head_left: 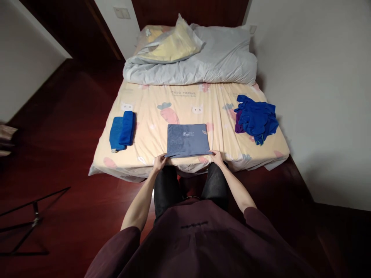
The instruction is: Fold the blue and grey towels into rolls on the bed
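Observation:
A grey-blue towel [188,143] lies spread as a rectangle near the front edge of the bed, with small white lettering that appears upside down. My left hand [159,161] pinches its near left corner. At the near right corner, my right hand [216,157] grips the edge between thumb and fingers. Two folded blue cloths [126,127] rest on the sheet to the left, one overlapping the other. On the right sits a crumpled heap of blue cloths [257,117], with a purple cloth [239,122] showing at its side.
The bed [147,102] has a yellow patterned sheet. A rolled-back grey quilt [223,54] and a yellow pillow [174,44] lie at its head. Black metal stand legs [36,220] stand on the dark red floor at left. A white wall [324,96] runs along the right.

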`<state>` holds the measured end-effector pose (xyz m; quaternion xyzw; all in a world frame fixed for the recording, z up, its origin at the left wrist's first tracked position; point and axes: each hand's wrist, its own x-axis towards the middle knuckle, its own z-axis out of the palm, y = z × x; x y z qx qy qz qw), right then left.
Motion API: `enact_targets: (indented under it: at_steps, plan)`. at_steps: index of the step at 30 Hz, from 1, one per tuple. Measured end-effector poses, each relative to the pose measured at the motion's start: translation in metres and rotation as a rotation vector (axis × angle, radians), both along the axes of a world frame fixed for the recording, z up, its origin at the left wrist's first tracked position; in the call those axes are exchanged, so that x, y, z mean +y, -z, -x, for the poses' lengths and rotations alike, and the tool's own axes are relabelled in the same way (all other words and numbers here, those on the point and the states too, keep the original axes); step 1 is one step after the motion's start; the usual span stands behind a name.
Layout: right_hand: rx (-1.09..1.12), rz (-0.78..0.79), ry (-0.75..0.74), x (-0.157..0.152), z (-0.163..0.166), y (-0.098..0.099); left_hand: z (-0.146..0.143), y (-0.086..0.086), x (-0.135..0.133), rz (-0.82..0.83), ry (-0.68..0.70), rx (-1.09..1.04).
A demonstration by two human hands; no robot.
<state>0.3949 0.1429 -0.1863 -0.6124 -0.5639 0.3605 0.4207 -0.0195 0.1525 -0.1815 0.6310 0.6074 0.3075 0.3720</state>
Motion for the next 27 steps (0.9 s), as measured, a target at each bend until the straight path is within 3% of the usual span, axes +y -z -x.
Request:
enact_targets:
  at_steps: [10,21,27]
  plan:
    - [0.027,-0.024,0.087,-0.001,0.012,0.01,-0.022,-0.005,0.001,-0.021,-0.055,-0.051]
    - [-0.095,-0.003,0.185,-0.007,0.01,0.021,-0.017,0.023,-0.011,0.077,-0.245,-0.11]
    - [-0.208,0.017,0.227,-0.007,0.02,0.022,-0.021,0.023,-0.012,0.083,-0.316,-0.074]
